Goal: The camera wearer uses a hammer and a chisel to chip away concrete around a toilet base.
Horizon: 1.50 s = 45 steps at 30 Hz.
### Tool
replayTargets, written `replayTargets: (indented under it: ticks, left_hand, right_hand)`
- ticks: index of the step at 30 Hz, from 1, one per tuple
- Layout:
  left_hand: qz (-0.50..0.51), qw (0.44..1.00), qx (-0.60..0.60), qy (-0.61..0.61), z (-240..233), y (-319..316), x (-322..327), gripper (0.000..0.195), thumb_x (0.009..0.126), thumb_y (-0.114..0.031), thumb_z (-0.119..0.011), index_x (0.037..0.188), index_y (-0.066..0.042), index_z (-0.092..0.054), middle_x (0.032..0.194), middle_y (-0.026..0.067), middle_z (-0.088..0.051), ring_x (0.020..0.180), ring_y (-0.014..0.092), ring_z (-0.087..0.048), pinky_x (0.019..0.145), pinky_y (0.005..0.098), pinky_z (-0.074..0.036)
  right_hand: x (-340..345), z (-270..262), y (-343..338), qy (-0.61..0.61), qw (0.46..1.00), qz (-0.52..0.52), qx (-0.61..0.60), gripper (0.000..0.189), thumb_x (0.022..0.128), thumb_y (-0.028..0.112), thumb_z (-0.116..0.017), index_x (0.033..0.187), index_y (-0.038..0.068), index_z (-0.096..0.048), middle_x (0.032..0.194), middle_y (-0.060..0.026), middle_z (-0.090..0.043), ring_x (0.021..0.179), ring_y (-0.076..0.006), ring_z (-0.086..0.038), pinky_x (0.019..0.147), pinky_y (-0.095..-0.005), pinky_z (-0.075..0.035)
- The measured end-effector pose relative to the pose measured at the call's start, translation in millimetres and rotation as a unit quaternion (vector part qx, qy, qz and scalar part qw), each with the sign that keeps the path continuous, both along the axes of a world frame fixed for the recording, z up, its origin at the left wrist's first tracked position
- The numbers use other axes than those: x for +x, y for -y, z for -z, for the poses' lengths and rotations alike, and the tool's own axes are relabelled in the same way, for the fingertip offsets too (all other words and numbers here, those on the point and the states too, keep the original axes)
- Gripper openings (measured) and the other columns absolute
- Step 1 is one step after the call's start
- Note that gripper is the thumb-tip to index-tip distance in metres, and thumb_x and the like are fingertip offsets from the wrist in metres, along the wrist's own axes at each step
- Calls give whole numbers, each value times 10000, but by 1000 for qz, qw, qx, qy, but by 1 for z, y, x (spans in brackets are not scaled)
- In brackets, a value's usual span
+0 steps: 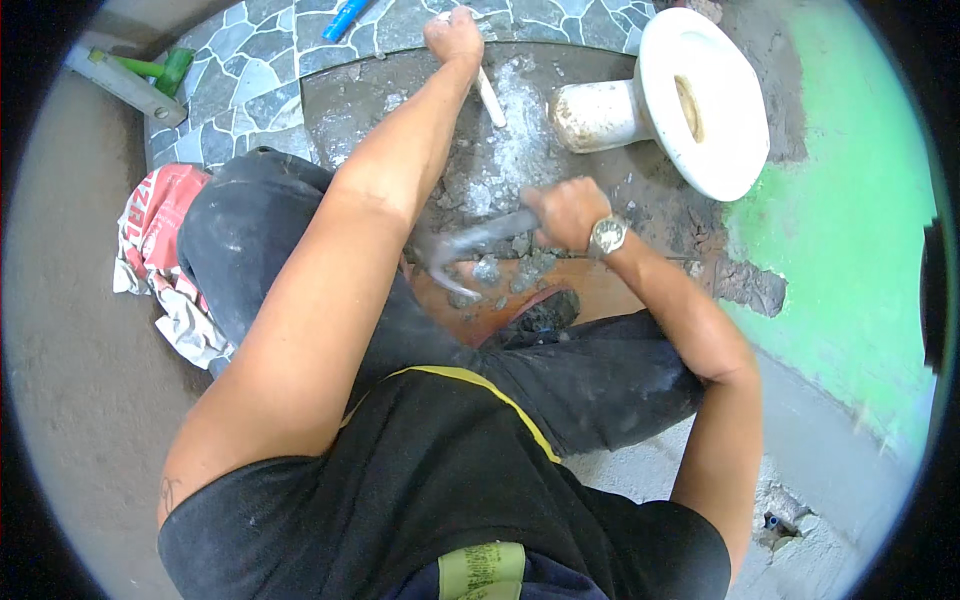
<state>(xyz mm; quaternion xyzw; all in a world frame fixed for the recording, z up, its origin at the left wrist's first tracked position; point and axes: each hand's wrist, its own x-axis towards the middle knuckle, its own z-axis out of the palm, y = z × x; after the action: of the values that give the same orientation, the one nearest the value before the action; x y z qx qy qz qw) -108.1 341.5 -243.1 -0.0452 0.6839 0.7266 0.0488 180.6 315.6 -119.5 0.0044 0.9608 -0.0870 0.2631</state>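
Observation:
In the head view my left hand (454, 37) is closed around a chisel-like rod (491, 97), its lower part slanting down towards the wet, broken floor bed (517, 142). My right hand (574, 214), with a watch on the wrist, grips the handle of a claw hammer (465, 244). The hammer is blurred; its head lies left of the hand, a curved claw pointing down. Loose grey mortar lumps (532, 270) lie below the hammer, near my foot. Which tip the rod has cannot be told.
A white ceramic toilet bowl (720, 112) lies on its side at the right, by the green wall (847, 187). Stone-patterned tiles (262, 75) carry a blue tool (345, 19). A spirit level (127, 86) and green-handled tool (176, 71) are at left, above a crumpled sack (169, 217).

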Motion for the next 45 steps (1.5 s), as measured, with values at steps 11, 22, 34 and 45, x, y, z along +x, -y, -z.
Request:
replayTargets:
  ticks: [11, 22, 34, 45]
  left_hand:
    - [23, 994, -52, -97, 7, -12, -13, 301, 795, -197, -574, 661, 70, -615, 652, 163, -644, 630, 278, -591, 668, 448, -464]
    - [73, 984, -144, -74, 10, -27, -29, 327, 785, -227, -617, 783, 99, -647, 812, 239, -686, 796, 333, -649, 783, 459, -481]
    - [39, 999, -10, 11, 2, -16, -16, 313, 757, -224, -629, 741, 86, -672, 743, 207, -690, 725, 329, -639, 747, 441, -481]
    - [102, 991, -59, 61, 15, -16, -9, 527, 922, -435, -575, 1120, 45, -668, 1156, 287, -665, 1140, 429, -609, 976, 500, -442]
  right_hand:
    - [2, 2, 14, -13, 999, 43, 22, 335, 758, 276, -705, 1060, 133, -673, 817, -188, -709, 778, -357, -711, 710, -486, -577]
    - [-2, 9, -18, -42, 976, 189, 103, 290, 780, 243, -673, 1027, 92, -682, 809, -196, -717, 800, -382, -717, 723, -481, -585]
    - [-17, 2, 23, 39, 991, 99, 79, 178, 820, 204, -664, 926, 74, -722, 861, -170, -733, 833, -336, -735, 732, -458, -593]
    - [-20, -7, 32, 27, 994, 97, 33, 170, 785, 203, -678, 917, 97, -683, 755, -163, -711, 685, -332, -710, 643, -469, -580]
